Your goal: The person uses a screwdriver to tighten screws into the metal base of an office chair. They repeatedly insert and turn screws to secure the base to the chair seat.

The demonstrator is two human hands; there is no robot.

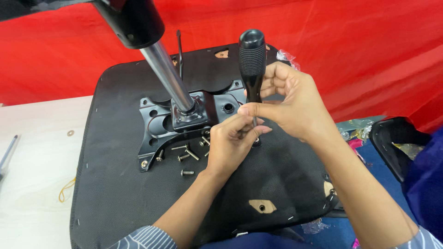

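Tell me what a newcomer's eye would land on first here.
The black screwdriver stands upright at centre, gripped by the right hand while the left hand steadies its tip on the upturned black seat base. Left of it, a shiny gas cylinder rises from the metal plate, with loose bolts scattered beside.

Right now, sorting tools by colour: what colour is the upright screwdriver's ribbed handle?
Black, glossy, ribbed screwdriver handle; head view.

1 view only, head-worn camera. Looks steeply down and forward from above the person's own forearms, close in on the upturned chair seat [138,193] lying on the pale desk [37,184]. Red cloth [360,55] fills the far background. Seat takes most of the frame, desk edge at left.
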